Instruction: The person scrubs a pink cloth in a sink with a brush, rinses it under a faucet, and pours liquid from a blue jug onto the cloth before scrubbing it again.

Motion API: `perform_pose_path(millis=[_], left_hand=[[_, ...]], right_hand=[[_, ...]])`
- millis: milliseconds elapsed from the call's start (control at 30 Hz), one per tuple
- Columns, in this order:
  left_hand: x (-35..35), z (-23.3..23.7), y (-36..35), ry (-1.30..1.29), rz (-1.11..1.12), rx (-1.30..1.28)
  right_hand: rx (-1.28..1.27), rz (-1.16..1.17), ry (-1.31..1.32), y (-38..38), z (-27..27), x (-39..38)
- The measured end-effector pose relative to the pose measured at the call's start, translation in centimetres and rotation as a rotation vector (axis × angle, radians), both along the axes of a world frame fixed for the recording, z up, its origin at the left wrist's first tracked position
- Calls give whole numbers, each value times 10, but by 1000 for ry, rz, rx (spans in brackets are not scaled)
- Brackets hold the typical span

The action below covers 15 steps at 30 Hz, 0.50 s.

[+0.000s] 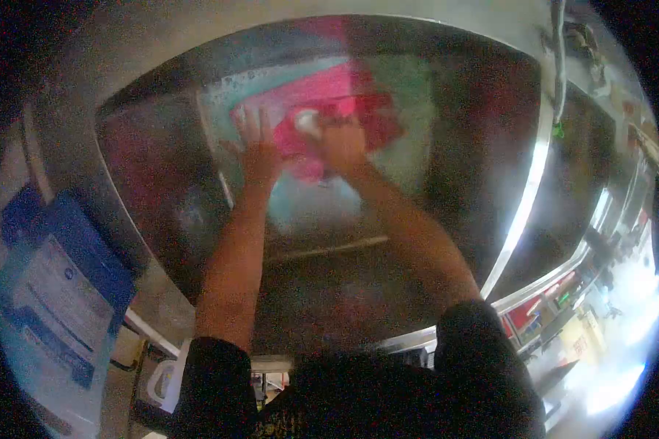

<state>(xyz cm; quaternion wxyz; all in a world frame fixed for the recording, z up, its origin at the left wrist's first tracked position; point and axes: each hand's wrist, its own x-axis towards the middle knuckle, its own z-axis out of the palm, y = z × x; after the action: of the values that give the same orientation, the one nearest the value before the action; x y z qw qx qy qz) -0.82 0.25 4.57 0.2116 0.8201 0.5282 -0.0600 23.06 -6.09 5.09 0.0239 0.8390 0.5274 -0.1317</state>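
A framed, pale green panel [417,95] leans at the back of a large dark basin, with a bright pink patch [296,95] across its middle. My left hand [256,143] lies against the panel's left part, fingers spread, at the edge of the pink. Closed over the deeper pink-red area, my right hand [344,146] grips a white rounded object [307,119] whose kind I cannot tell. Motion blurs this hand. Below the two hands, the panel's surface looks pale blue and wet.
Around the panel rise the dark basin walls [483,146], with a shiny metal edge [527,194] on the right. At lower left stands a blue and white labelled container [69,293], near a white jug [161,380]. A hose [560,66] hangs at upper right.
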Motion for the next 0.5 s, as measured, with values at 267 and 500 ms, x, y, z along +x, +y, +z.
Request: perform_pose_path(millis=[267,500], left_hand=[[-7,-10,0,30,-13,-47],[2,12,11,-25,34,-13]], right_hand=[[285,-290,418,-117,23,15],[-436,-300,320,-196,73,5]])
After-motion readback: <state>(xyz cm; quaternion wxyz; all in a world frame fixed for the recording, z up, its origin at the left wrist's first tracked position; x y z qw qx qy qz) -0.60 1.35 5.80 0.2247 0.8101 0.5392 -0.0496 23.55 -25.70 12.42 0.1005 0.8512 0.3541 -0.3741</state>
